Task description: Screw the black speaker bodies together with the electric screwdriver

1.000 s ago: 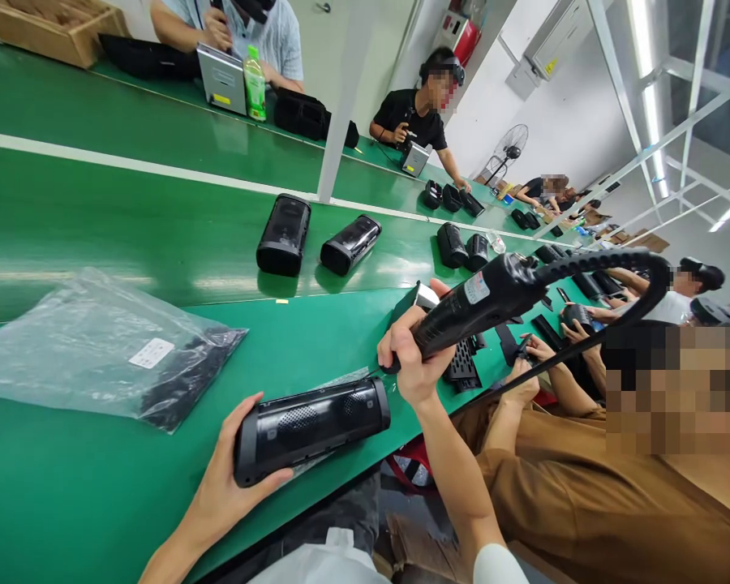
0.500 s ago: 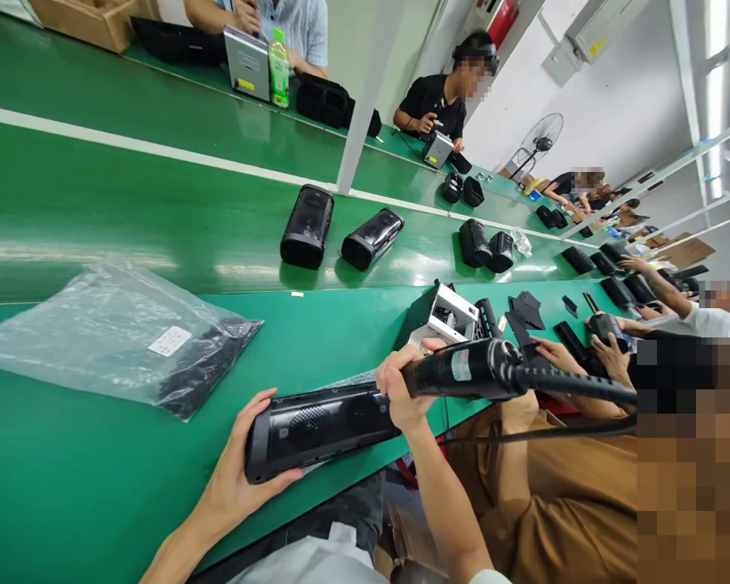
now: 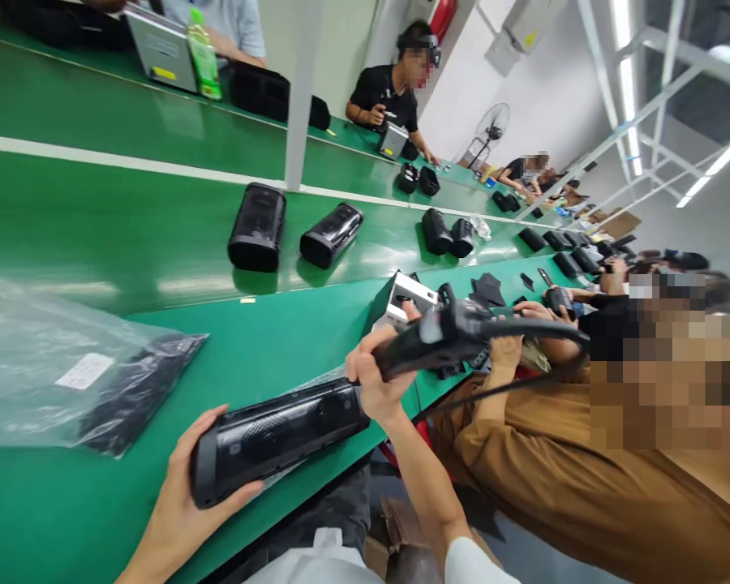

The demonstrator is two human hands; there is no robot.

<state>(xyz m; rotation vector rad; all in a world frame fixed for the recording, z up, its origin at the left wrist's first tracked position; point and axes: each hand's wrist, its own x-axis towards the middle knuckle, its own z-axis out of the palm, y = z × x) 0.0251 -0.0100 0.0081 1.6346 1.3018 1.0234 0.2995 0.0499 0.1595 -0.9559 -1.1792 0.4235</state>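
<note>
My left hand [image 3: 179,491] is wrapped round the near-left end of a long black speaker housing [image 3: 285,434], thumb and fingers on opposite sides. The housing lies tilted over the green table, a perforated patch on its upper face. My right hand [image 3: 377,381] grips a corded black electric screwdriver [image 3: 422,341] at the housing's far-right end. The screwdriver's tip is hidden behind my hand, so whether it touches the housing cannot be seen. Clear plastic wrap shows along the housing's edges.
A clear plastic bag [image 3: 30,373] with black pieces lies left. Beyond, black speakers [image 3: 257,227] stand on the green conveyor [image 3: 176,211]. A white-and-black device [image 3: 395,304] sits behind the screwdriver. A co-worker in brown trousers [image 3: 523,454] sits close on my right.
The view has turned to the right, so the scene sits further left. Both hands keep their hold on the housing and the screwdriver. The screwdriver's cord end has swung and looks blurred.
</note>
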